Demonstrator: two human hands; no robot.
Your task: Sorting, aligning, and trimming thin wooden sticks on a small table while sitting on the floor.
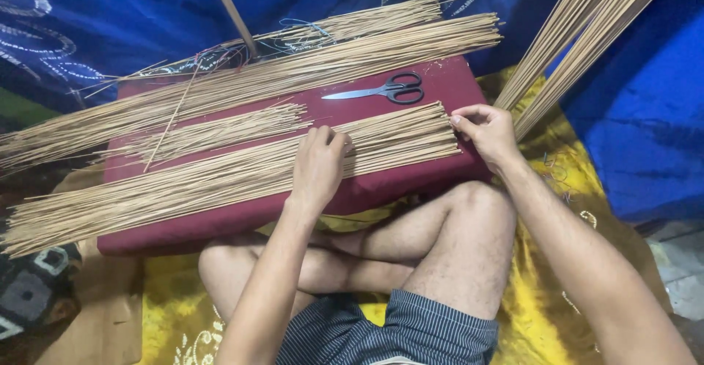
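Note:
A flat row of thin tan sticks [220,178] lies across the near part of a dark red cushion [345,196]. My left hand [317,166] rests palm down on this row, fingers curled against the sticks. My right hand [488,132] is at the row's right end, fingertips pinched on the stick tips. A small loose bunch of sticks [220,132] lies just behind the row. A longer thick layer of sticks [308,64] spans the cushion's far side. Black-handled scissors [385,90] lie closed between the layers.
A bundle of long sticks [579,35] leans up at the upper right. A single wooden rod [231,9] stands at the back. Blue patterned cloth [110,20] hangs behind, yellow cloth [543,167] covers the floor. My crossed bare legs [440,248] sit under the cushion's front edge.

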